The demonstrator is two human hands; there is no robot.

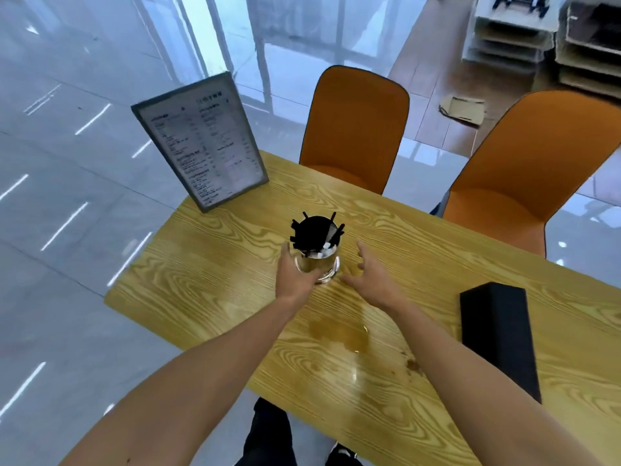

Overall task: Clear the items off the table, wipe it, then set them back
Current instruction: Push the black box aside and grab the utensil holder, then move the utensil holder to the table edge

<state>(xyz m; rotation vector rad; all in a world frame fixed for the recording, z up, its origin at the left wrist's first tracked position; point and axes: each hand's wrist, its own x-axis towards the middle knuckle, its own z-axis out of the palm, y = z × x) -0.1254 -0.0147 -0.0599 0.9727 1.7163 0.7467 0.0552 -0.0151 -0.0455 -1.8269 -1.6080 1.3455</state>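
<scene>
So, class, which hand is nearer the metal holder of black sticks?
Left. The left hand grips the metal holder on its near-left side; the right hand is open just right of it, not touching.

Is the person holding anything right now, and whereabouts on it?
The left hand grips the shiny metal holder of black sticks around its lower body. The right hand is open beside it, fingers spread, and holds nothing.

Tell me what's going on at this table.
A person stands at the wooden table. The left hand wraps round the metal holder of black sticks; the right hand hovers open beside it. The framed menu stands at the far corner and the black box lies on the right, both untouched. A wet stain marks the near side.
</scene>
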